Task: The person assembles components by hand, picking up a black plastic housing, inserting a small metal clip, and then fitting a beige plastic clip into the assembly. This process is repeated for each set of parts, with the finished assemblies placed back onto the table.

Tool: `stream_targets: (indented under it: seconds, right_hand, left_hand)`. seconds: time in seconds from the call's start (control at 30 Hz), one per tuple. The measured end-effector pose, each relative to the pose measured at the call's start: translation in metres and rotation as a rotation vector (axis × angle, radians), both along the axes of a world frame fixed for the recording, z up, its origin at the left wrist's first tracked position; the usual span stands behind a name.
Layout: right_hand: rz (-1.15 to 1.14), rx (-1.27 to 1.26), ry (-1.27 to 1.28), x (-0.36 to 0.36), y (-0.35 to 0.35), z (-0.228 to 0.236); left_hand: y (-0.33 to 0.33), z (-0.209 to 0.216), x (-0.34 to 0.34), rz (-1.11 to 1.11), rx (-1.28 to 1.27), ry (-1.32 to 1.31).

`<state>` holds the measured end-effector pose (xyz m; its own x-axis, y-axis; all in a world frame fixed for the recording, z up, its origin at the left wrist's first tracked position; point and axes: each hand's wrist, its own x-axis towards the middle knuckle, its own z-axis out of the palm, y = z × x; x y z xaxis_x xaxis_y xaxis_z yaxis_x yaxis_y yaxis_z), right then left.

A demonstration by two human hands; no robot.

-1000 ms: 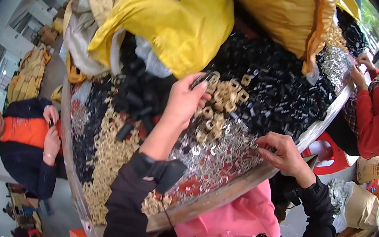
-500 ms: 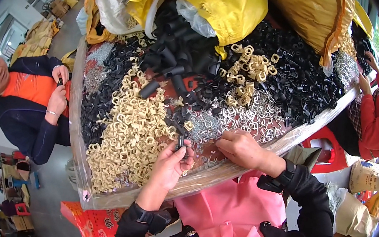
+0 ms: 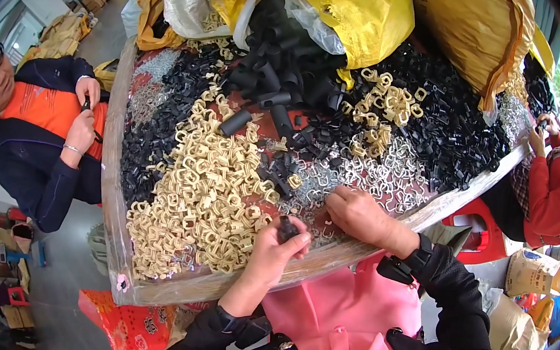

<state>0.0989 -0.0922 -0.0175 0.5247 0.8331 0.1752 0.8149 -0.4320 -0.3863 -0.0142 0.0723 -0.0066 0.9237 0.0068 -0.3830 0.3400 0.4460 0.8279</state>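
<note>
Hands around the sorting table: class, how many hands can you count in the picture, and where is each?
6. The left hand pinches a black piece; the right hand rests on silver clips. Two hands belong to the person at left, two at right; others may be hidden.

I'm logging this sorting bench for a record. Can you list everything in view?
table: one, film-wrapped rim, centre
cream clips: large heap, table's left
black parts: many, table's right and far left
metal clips: heap, silver, near right hand
black tubes: pile, far centre
yellow sacks: two, far edge
co-workers: two, left and right
left hand: holds small black part
right hand: on metal clips
</note>
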Motion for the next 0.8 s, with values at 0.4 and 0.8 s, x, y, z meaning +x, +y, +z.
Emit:
stream_targets:
  seconds: [0.4, 0.8]
  right_hand:
    - [-0.147, 0.561, 1.396, -0.015, -0.027, 0.014]
    - [-0.222, 0.876, 1.312, -0.025, -0.057, 0.017]
  left_hand:
    - [-0.037, -0.005, 0.024, -0.012, 0.646, -0.368]
    - [-0.057, 0.009, 0.044, -0.167, -0.506, 0.084]
